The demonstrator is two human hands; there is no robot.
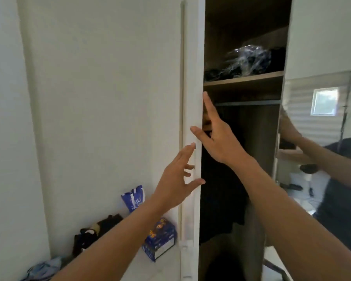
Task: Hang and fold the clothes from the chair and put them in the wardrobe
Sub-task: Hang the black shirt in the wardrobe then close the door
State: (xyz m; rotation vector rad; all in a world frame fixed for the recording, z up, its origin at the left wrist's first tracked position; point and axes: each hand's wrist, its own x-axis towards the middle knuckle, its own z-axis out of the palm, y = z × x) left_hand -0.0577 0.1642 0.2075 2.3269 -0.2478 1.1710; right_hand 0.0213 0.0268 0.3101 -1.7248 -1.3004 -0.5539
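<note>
**Both hands at the edge of the wardrobe door**

My left hand (pixel 178 179) reaches up from the lower left with the forearm stretched out, fingers spread and slightly curled; the thumb touches the edge of the white door (pixel 109 98), and the fingertips sit just against its face. It grips nothing. The door is smooth, flat and matt, with a long raised strip running down near its edge.

My right hand (pixel 217 136) is just right of that door edge and higher than the left. It is held flat and open, fingers extended upward, the index tip against the door's edge and the thumb pointing left across it. It holds nothing either.

Right of the door, the wardrobe (pixel 272 138) stands open: dark brown wood-grain panels, a shelf (pixel 243 80) carrying crinkled clear plastic wrap (pixel 249 57) over dark items, a thin rail (pixel 249 102) beneath it, and dark clothes (pixel 221 189) hanging in shadow below.

Further right of the door, a mirror (pixel 322 128) reflects a raised arm.

Low to the left of the door, boxes with blue print (pixel 160 238) sit on the floor.
</note>
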